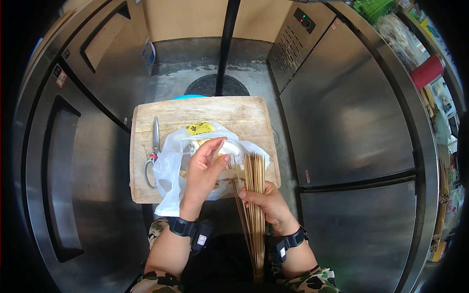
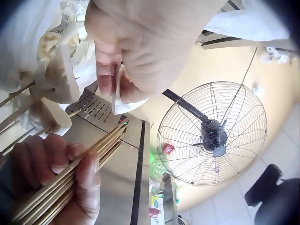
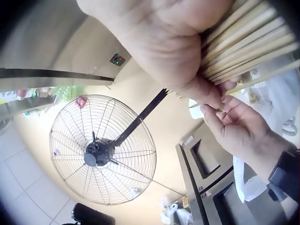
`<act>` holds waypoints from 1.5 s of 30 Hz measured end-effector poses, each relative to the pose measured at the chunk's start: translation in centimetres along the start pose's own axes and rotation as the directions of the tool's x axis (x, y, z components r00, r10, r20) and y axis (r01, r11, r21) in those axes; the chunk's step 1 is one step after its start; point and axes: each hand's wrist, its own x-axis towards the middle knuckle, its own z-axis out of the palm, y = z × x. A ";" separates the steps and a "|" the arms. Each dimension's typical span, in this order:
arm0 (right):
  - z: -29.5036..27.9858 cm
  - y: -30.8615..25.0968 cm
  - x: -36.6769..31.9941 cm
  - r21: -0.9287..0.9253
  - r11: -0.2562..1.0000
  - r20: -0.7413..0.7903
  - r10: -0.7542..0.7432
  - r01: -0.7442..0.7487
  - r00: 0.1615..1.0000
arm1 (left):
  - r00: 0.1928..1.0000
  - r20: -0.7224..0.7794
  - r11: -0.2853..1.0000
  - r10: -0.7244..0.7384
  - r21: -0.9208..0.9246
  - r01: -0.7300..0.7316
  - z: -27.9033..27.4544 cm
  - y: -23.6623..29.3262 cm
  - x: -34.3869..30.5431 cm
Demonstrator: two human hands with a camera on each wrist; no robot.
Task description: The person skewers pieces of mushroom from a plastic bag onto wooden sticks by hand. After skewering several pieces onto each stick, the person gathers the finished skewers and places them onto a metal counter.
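My left hand (image 1: 204, 168) pinches a white piece (image 2: 123, 91) between thumb and fingers, above an opened white plastic bag (image 1: 168, 158). In the left wrist view, several pale pieces with browned patches (image 2: 61, 77) lie at the bag, with thin sticks at them. My right hand (image 1: 267, 202) grips a thick bundle of wooden skewers (image 1: 255, 195), tips upward, right of the bag. A few skewers stand apart on the bundle's left side. The right wrist view has both hands close together, with the white piece (image 3: 196, 111) near the skewer tips.
Under the bag is a wooden board (image 1: 195, 110); scissors (image 1: 153, 156) lie on its left side. Steel cabinets (image 1: 351, 107) stand on both sides. A black pole (image 1: 227, 49) rises behind the board, and a wire fan (image 2: 213, 133) shows in the wrist views.
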 end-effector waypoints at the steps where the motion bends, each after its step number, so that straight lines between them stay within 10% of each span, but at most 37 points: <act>1: 0.0 0.1 0.1 -0.011 1.000 0.002 0.000 0.000 1.000 | 1.000 -0.007 1.000 0.020 -0.004 -0.020 0.2 0.1 0.0; 10: 0.1 0.1 0.3 -0.003 1.000 0.010 -0.007 0.007 1.000 | 0.999 0.012 0.998 0.043 0.044 -0.044 0.4 0.9 -0.1; 16: -0.1 0.1 0.1 0.047 0.998 -0.001 -0.036 0.036 0.999 | 0.940 0.094 0.811 0.329 0.482 -0.332 0.8 1.8 -0.6; 28: -0.9 -0.2 0.0 -0.001 0.997 -0.029 -0.075 0.075 0.997 | 0.893 0.365 0.599 0.262 0.664 -0.447 1.6 2.5 -2.3; 32: -1.0 -0.6 -0.2 -0.030 0.996 -0.034 -0.086 0.085 0.996 | 0.992 0.091 0.815 0.087 0.566 -0.123 -0.3 3.0 -1.6; 35: -0.7 -0.9 -0.6 0.003 0.994 -0.032 -0.107 0.107 0.994 | 0.997 0.075 0.336 0.015 0.939 -0.075 -4.4 1.4 -1.3; 38: -0.7 -1.0 -0.8 0.075 0.991 0.004 -0.113 0.113 0.994 | 0.985 0.085 0.126 -0.150 0.990 -0.066 -5.1 1.4 -1.9; 45: -1.2 -0.8 -0.7 0.102 0.993 0.063 -0.069 0.062 0.996 | 0.986 0.127 0.119 -0.111 0.986 -0.114 -4.0 -0.3 -1.5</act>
